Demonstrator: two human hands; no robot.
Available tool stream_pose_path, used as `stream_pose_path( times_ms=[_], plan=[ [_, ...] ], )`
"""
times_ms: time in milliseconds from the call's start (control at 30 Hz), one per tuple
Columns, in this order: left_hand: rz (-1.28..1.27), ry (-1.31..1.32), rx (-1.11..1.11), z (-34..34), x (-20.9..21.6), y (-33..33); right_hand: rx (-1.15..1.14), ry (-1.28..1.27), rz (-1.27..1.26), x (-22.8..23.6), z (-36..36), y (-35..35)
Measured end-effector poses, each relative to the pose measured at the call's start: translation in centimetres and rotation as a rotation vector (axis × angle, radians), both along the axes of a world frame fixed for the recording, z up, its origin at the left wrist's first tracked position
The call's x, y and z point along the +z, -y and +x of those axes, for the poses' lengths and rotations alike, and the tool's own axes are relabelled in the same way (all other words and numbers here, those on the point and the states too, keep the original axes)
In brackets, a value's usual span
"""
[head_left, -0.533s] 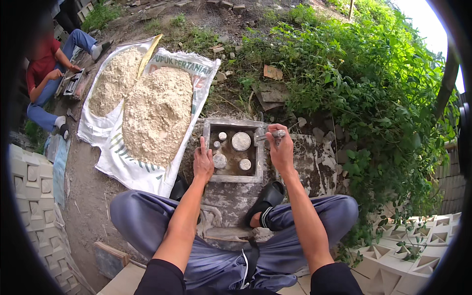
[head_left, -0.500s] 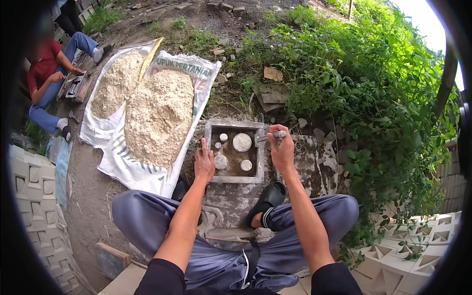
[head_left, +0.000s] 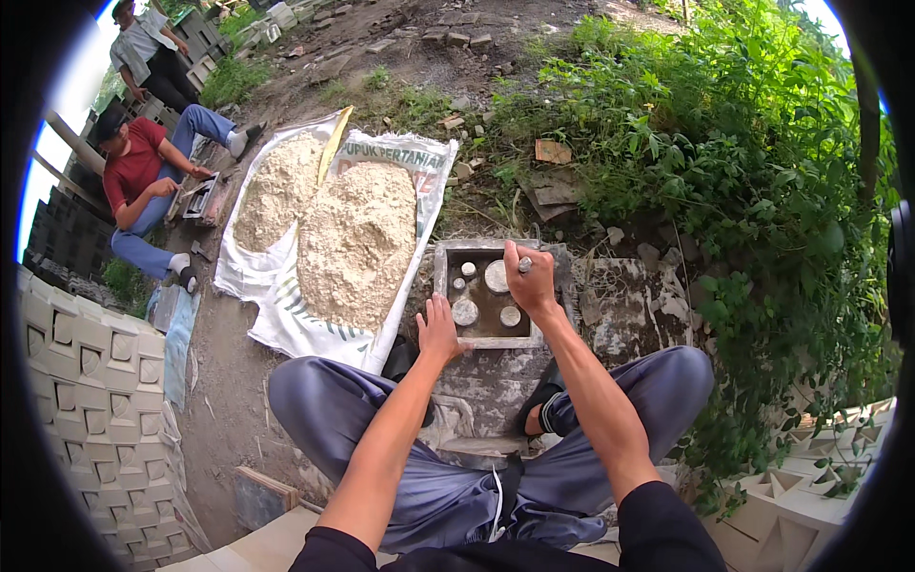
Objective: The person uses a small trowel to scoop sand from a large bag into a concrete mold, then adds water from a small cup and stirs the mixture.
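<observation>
A square grey mould frame (head_left: 486, 343) lies on the ground ahead of my feet. Inside it stand several round pale plugs of different sizes, among them a large disc (head_left: 496, 275) partly behind my right hand and a smaller one (head_left: 465, 312) near the left wall. My left hand (head_left: 438, 332) rests with fingers stretched along the frame's left rim, near its front corner. Over the frame's far right part, my right hand (head_left: 532, 284) is closed round a short grey tool (head_left: 525, 266). Only the tool's top end shows; its working end is hidden under the hand.
Left of the frame, a white sack sheet (head_left: 272, 329) bears heaps of pale powder (head_left: 357, 253). Beyond it, a seated person in red (head_left: 138, 176) handles another mould; someone stands behind. Stacked pale blocks (head_left: 91, 381) line the left side, and green plants (head_left: 658, 162) crowd the right.
The view has swung left, shifting the scene rightward. My right hand has moved from the frame's right rim to over its far right part. My left hand has slid toward the near left corner.
</observation>
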State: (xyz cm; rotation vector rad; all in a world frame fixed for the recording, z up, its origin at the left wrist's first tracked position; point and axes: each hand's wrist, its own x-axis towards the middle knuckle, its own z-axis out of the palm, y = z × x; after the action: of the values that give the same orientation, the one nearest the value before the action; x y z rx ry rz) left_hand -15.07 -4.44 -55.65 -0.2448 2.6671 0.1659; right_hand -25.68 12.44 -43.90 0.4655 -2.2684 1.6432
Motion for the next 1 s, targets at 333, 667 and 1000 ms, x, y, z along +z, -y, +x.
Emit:
stream_pose_path(
  times_ms=[333, 667, 1000],
  plan=[
    [0.015, 0.006, -0.062, -1.0, -0.8, 1.5, -0.163, 0.369, -0.248, -5.0, -0.9, -3.0],
    [0.106, 0.029, 0.086, -2.2, -0.4, 0.2, -0.279, 0.307, -0.604, -6.1, -0.4, -3.4],
    [0.163, -0.052, 0.031, -1.2, -0.5, 2.1, -0.191, 0.276, -0.447, 0.8, -0.6, -1.5]
  ],
)
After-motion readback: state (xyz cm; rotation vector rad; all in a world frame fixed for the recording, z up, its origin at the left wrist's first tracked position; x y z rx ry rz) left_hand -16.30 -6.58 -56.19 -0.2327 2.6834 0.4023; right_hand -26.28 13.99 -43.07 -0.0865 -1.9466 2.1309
